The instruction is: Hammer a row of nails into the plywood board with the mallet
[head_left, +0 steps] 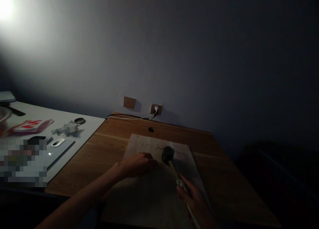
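Observation:
A pale wooden board lies on the brown wooden table in dim light. My right hand is closed round the handle of a mallet; its dark head hangs just above the board's far part. My left hand rests on the board with its fingers curled and pinched at their tips, right beside the mallet head. What they pinch is too small and dark to make out. A faint row of small marks or nails runs across the board's far edge.
A white table adjoins on the left, bearing a red-and-white packet, a clear plastic bundle, a grey flat device. Two wall sockets with a white cable sit behind the table. The room to the right is dark.

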### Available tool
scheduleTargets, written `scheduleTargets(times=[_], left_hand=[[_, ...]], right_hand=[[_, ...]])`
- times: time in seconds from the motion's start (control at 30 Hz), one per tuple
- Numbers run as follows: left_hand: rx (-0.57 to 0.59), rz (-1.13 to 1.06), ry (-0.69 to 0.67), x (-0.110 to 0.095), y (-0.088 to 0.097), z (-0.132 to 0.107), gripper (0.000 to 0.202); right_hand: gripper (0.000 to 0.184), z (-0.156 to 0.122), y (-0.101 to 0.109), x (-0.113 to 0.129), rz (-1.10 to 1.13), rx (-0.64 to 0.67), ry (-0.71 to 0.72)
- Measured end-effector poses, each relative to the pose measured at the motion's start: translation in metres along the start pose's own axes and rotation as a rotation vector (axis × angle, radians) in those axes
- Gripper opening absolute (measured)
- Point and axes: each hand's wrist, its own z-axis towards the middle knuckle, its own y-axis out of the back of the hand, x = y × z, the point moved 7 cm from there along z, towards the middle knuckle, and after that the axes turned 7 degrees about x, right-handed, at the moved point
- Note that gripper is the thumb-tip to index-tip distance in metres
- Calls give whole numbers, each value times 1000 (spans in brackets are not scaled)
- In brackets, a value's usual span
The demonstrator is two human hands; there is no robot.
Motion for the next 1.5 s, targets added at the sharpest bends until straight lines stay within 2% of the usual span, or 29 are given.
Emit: scheduleTargets(times=[0.13,0.23,0.33,0.47,0.53,0.6,0.7,0.87,1.03,1.13,1.27,1.4,1.5], left_hand=[[-12,188,-52,-14,-9,3,23],[-40,174,-62,-10,-6,7,22],[-136,5,1,16,8,15,24],[-331,-188,201,70,27,31,22],[-344,-242,267,90,26,38,23],[-322,-266,282,100,20,43,23],[-318,-268,271,103,13,42,23],[-341,-289,282,104,4,40,22],[-336,-268,281,105,1,42,23],[-336,-244,271,104,2,42,24],[-349,-186,242,102,3,42,22],[-338,-203,235,101,3,43,22],[-328,-261,261,100,2,43,29]], right_hand=[[75,-2,-1,-3,-4,-2,-19],[79,-3,-2,2,9,-4,-35],[79,-3,-3,4,18,2,-42],[80,-1,-1,-1,15,0,-23],[80,0,0,-5,20,2,-6],[76,1,3,-8,24,-25,4],[75,0,6,-10,36,-72,-10],[87,-3,2,-3,56,-41,-59],[80,-3,-3,2,64,9,-38],[78,0,-3,4,57,-7,-8],[72,9,-2,24,41,-56,60],[71,24,-14,50,43,26,94],[74,35,-22,59,59,46,89]])
